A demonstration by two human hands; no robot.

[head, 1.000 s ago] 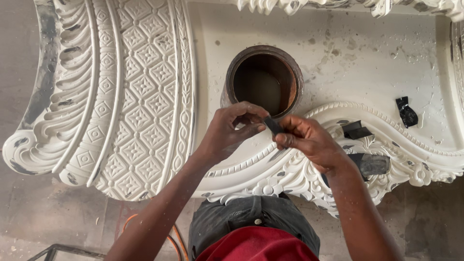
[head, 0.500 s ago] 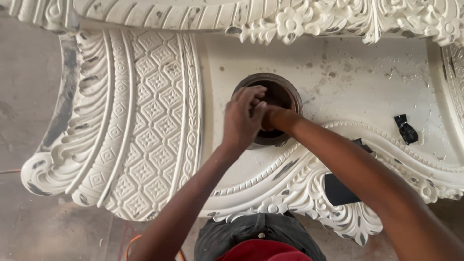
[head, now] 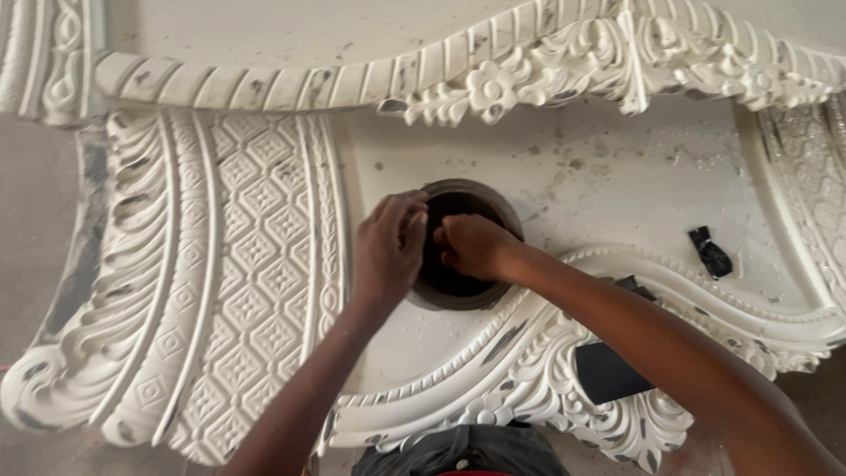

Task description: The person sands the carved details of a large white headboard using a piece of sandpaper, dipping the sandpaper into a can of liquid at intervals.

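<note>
A white carved panel (head: 238, 264) lies flat below me, with a round dark hole (head: 480, 295) ringed in brown at its middle. My left hand (head: 388, 251) lies over the hole's left rim, fingers bent down into it, their tips hidden. My right hand (head: 471, 247) is inside the hole beside the left hand, almost touching it. Its fingers are curled closed, and what they hold is hidden.
A small black scrap (head: 709, 251) lies on the flat white surface to the right. A black sheet (head: 608, 370) rests on the carved lower border. An ornate floral moulding (head: 493, 88) runs along the top. Grey floor (head: 35, 220) shows at the left.
Both hands moved from the panel's lower border up to the hole. The small dark piece pinched between them a second ago is out of sight. The view has shifted closer.
</note>
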